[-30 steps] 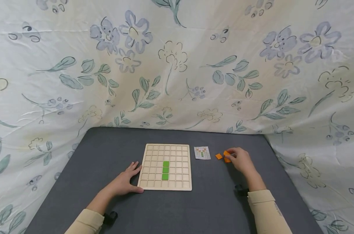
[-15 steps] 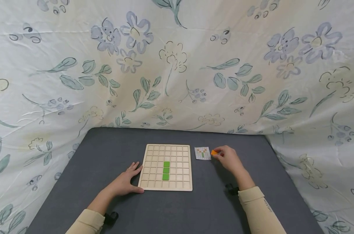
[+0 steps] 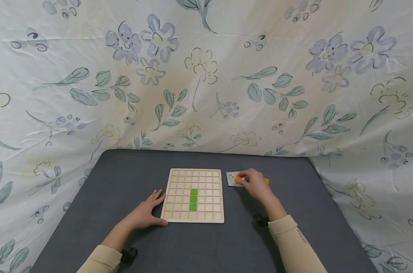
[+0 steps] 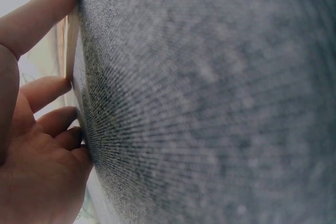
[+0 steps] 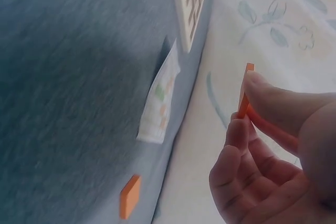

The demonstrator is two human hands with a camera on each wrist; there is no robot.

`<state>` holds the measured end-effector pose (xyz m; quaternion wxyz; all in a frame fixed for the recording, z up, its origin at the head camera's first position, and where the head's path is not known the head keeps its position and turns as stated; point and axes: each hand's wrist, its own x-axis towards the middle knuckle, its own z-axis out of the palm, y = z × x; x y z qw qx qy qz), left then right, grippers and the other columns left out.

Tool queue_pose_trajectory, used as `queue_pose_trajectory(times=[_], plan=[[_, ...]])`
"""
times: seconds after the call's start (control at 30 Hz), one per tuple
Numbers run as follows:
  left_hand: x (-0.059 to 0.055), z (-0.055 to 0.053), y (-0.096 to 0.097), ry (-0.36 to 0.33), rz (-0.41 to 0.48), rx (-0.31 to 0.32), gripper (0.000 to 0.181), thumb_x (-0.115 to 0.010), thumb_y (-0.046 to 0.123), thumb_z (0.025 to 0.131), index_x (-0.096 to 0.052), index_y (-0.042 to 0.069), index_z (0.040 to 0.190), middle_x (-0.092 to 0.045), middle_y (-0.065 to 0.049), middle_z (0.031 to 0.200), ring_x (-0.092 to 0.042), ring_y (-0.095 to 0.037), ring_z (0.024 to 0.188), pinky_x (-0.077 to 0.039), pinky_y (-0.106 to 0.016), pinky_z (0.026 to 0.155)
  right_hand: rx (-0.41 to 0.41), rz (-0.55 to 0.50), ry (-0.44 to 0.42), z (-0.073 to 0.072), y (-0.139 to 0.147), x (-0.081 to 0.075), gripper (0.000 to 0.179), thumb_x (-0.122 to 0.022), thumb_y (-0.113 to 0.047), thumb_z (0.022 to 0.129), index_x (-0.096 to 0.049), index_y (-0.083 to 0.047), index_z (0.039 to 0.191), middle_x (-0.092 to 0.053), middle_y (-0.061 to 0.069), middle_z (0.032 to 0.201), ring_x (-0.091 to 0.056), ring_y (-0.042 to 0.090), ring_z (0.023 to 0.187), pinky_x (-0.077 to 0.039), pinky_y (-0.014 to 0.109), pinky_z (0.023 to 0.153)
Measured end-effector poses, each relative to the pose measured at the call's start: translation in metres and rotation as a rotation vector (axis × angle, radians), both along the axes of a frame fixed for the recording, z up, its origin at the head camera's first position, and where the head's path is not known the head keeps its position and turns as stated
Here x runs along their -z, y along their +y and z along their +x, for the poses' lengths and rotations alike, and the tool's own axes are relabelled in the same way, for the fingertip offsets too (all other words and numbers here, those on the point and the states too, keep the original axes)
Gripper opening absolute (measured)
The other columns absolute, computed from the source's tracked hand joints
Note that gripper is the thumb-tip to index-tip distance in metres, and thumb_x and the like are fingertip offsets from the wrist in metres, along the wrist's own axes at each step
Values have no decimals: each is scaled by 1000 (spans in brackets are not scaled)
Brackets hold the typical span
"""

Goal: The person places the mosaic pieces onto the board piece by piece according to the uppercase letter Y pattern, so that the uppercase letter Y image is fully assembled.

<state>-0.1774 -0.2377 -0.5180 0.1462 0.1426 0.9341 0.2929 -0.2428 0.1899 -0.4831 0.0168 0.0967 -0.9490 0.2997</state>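
A square wooden grid board [image 3: 210, 197] lies on the table, a column of 3 green square tiles [image 3: 193, 198] in its cells. My left hand [image 3: 146, 212] rests at the board's left side, fingers spread along the edge and thumb by the near left corner. In the left wrist view, thumb and fingertips meet the board's thin edge [image 4: 71, 51]. Right of the board, my right hand [image 3: 257, 185] pinches an orange square tile [image 5: 244, 95] between thumb and fingers, over a printed pattern card [image 3: 232, 179]. The hand covers part of that card.
Beyond my right hand an orange tile [image 3: 266, 181] shows partly; the right wrist view has an orange tile [image 5: 129, 198] on the cloth past the card [image 5: 157, 103]. Dark grey cloth [image 3: 206, 246] covers the table. A floral curtain [image 3: 206, 125] hangs behind its far edge.
My right hand has lifted an orange tile from the loose ones at the right and carried it left, over the card. The left hand and the board have stayed put.
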Motion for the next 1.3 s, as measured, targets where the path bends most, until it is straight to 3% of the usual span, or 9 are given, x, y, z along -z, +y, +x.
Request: queue_pose_trajectory(times=[0.7, 1.3], plan=[[1, -4, 5, -6, 8, -16, 111, -89, 50, 71, -34, 10, 158, -19, -16, 168, -9, -41, 156, -24, -69, 114, -83, -28, 3, -13, -51, -7, 27, -76, -19, 92, -75, -11, 117, -66, 9, 116, -58, 18, 85, -51, 31, 66], [0, -7, 11, -11, 16, -32, 111, -90, 49, 70, -35, 9, 158, -20, -16, 168, -9, -41, 156, -24, -70, 114, -172, -51, -15, -27, -79, -9, 27, -75, -21, 93, -75, -12, 118, -67, 6, 114, -55, 17, 85, -49, 32, 70]])
